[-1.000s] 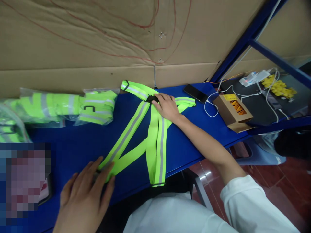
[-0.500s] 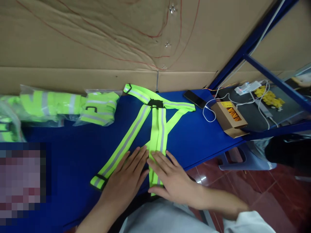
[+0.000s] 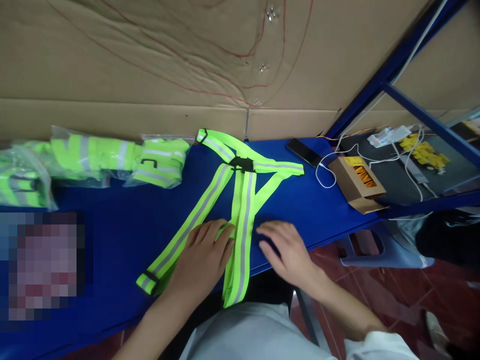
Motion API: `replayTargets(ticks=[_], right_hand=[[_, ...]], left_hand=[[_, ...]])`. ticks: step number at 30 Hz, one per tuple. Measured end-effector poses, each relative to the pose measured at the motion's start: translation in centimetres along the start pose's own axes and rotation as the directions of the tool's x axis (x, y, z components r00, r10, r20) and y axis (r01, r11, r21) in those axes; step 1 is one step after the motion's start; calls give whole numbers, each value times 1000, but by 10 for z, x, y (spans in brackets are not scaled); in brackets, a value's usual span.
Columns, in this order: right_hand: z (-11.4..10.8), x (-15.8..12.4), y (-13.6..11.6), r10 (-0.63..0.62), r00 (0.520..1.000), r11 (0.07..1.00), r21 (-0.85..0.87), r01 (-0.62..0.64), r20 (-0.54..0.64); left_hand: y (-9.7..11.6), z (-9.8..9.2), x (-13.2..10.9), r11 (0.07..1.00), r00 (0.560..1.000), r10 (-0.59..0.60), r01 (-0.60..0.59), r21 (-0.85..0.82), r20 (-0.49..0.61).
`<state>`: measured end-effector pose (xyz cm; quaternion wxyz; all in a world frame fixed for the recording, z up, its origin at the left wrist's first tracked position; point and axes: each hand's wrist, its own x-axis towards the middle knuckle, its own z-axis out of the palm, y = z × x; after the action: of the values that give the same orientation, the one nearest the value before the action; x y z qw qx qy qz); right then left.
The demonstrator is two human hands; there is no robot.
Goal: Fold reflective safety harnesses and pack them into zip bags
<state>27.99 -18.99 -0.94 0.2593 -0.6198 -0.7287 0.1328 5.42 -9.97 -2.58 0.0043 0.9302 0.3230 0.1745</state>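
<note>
- Harness (image 3: 246,200), spread on the table (image 3: 296,207) ahead of and between both hands, mostly beyond the fingertips.
- Right hand (image 3: 287,250): gone from the middle strap (image 3: 242,250) within the last half second; now just right of it, not touching; empty, loosely curled, with a wide space between thumb and fingers.
- Left hand (image 3: 204,255): still low on the harness, bent at the fingers, close against the middle strap's left edge; cannot tell whether pinching or merely resting there (undersides hidden).
- Middle strap: swung slightly, with a lower end a little further left than before, now slanting past the table's near edge, right of the left hand.
- Probable effect on the work: middle strap uncovered on the right, and any control of it left to the left hand alone; not yet fully straight, by the look of that slant.
- Side strap (image 3: 191,222): running down along the left hand's outer side, apparently undisturbed.
- Buckle (image 3: 243,164): well ahead of both hands, at the meeting of the straps, much as before.
- Bagged packs (image 3: 112,157), ahead and left of the left hand; phone (image 3: 303,151) and box (image 3: 358,182), ahead and right of the right hand (all untouched).
</note>
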Motion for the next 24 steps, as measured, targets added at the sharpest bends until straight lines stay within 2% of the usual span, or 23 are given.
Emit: replayTargets(ticks=[2,3,7,13,15,19,24], right_hand=[[0,18,6,167,984,978,-119,-173,-65],[1,27,8,198,978,966,-157,-207,-70],[10,47,9,182,982,966,-179,-188,-45],[13,46,6,223,972,973,-49,-227,-73],[11,46,7,196,980,979,-44,-198,-41],[6,51,18,65,995,990,-131,-55,76],[-7,54,36,22,969,980,-198,29,248]], left_hand=[[2,2,3,1000,1000,16,-16,-14,-18],[3,4,4,999,999,25,-26,-23,-32],[6,9,3,999,996,35,-38,-35,-85],[11,8,-7,999,997,23,-24,-24,-68],[11,7,-10,999,999,21,-23,-49,-43],[6,9,-17,994,999,-9,4,-113,-46],[-7,11,-27,998,996,-13,7,-59,-91]])
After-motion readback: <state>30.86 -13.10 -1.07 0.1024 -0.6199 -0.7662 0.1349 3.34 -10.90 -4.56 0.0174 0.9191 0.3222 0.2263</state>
